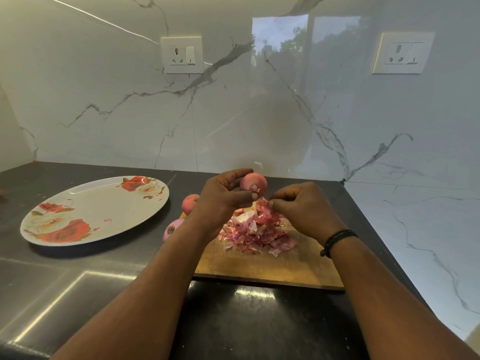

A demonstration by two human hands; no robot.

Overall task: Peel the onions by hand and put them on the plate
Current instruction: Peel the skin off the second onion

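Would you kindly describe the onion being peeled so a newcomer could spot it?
Start at the wooden cutting board on the dark counter. Above its pile of skins, the left hand holds an onion. The two other onions lie on the counter beside the board; this one is lifted.

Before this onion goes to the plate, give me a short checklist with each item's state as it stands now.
1. Left hand grips onion: ok.
2. Onion fully peeled: cannot tell; only one side shows.
3. Right hand free of peel: not ok; it pinches a strip.
4. Plate free of scraps: not ok; a small pink bit lies on it.
5. Peel pile kept on board: ok.
6. Other onions off the plate: ok; two lie beside the board.
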